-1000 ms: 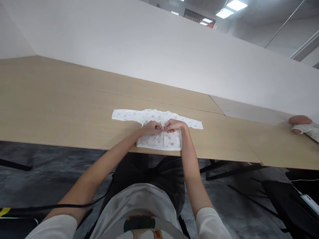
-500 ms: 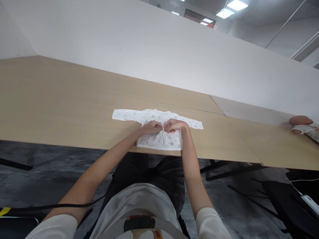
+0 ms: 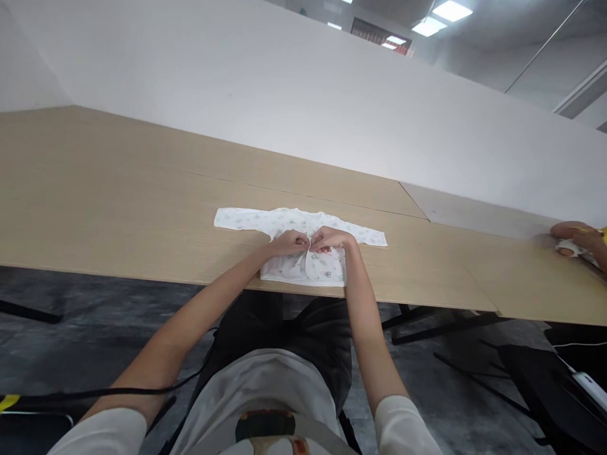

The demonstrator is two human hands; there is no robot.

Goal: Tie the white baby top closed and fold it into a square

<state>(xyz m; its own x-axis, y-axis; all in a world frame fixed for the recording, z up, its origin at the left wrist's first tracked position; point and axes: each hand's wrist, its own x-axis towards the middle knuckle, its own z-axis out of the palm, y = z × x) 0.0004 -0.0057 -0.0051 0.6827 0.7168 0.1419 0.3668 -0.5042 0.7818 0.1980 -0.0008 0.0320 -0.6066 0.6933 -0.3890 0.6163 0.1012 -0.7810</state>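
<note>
A small white long-sleeved baby shirt (image 3: pixel 289 271) with a light print lies spread on the table, its sleeves out to both sides and its lower hem towards me. My left hand (image 3: pixel 290 242) pinches the fabric at the middle of the shirt's front. Close beside it, my right hand (image 3: pixel 328 238) is bent at the wrist and pinches the same front opening from the other side. The fingertips of both hands nearly meet at the centre line. Any fastener between them is too small to make out.
The shirt is on a long wooden table (image 3: pixel 118 208) with a white partition (image 3: pixel 265 88) behind it. At the far right, another person's hand (image 3: pixel 590 240) is at a doll-like thing (image 3: pixel 566 229). A black chair (image 3: pixel 535 379) stands below right. A dark cable crosses my left arm.
The front panel below my hands has shifted, and its edge now curves under my fingers. My hands stay almost in place. At the far right, another person's hand has come into view.
</note>
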